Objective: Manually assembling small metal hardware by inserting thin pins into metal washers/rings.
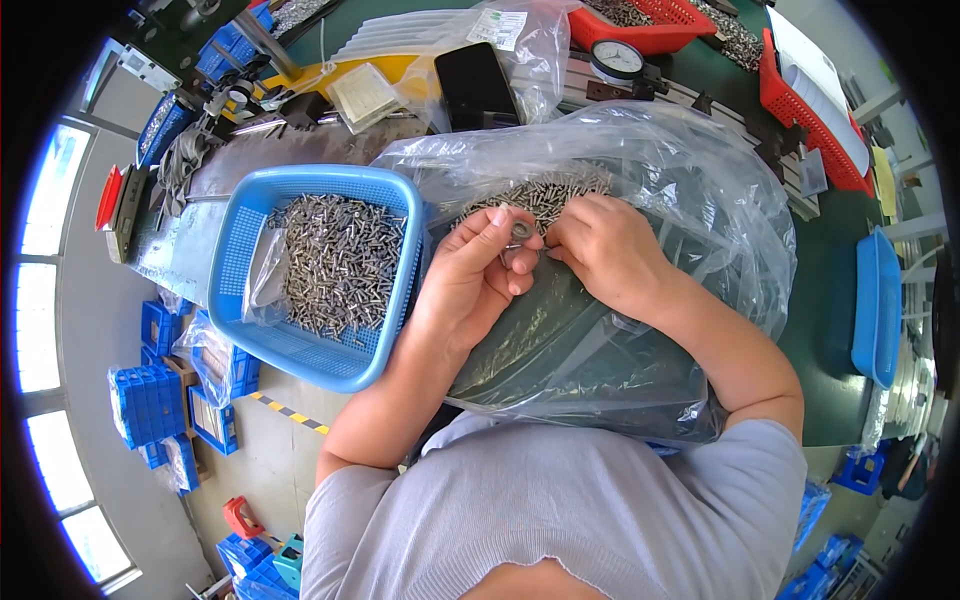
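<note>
My left hand [470, 265] is closed on a small round metal ring [520, 232], held between thumb and fingers. Just right of it, my right hand [612, 250] has thumb and fingertips pinched together close to the ring. Whatever lies in that pinch is too small to make out. Beyond both hands, a heap of small metal pins [555, 190] lies on a clear plastic bag [700, 190] spread over the table. Left of my left forearm stands a blue plastic basket [232, 300], holding many similar pins [340, 265] and a piece of clear plastic.
Behind the bag are a black phone [477, 88], a dial gauge [616, 62] on a metal rail and a red basket [650, 32]. Another red basket [800, 105] with papers stands at far right. A blue tray [876, 310] is at the right edge. Blue crates [150, 405] sit at lower left.
</note>
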Demonstrator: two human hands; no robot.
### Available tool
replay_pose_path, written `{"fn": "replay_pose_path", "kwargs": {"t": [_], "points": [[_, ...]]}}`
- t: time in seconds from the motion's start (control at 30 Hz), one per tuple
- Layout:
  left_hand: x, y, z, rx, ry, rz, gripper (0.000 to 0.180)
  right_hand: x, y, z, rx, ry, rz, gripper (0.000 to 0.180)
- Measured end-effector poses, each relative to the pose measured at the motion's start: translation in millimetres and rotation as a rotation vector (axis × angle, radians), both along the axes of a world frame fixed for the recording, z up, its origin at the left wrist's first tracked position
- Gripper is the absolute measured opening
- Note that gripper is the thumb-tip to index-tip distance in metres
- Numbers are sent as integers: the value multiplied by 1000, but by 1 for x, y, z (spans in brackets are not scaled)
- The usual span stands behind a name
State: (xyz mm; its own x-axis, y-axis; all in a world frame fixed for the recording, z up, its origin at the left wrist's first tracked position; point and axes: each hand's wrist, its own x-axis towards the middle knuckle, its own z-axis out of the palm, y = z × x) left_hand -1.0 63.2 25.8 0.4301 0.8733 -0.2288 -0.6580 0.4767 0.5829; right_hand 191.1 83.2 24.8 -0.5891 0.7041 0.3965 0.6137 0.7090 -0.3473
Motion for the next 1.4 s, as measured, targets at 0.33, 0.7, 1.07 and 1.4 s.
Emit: {"fn": "replay_pose_path", "kwargs": {"t": [0.33, 0.7, 1.07, 1.4], "points": [[0, 1, -1, 9, 13, -4, 24, -5, -3, 8, 36, 20, 31, 14], [1, -1, -2, -34, 6, -37, 23, 0, -3, 23, -286, 278, -46, 9], [5, -3, -2, -25, -9, -88, 18, -3, -5, 20, -823, 768, 92, 4], [-1, -3, 0, 15, 52, -196, 22, -5, -7, 29, -552, 622, 96, 16]]}}
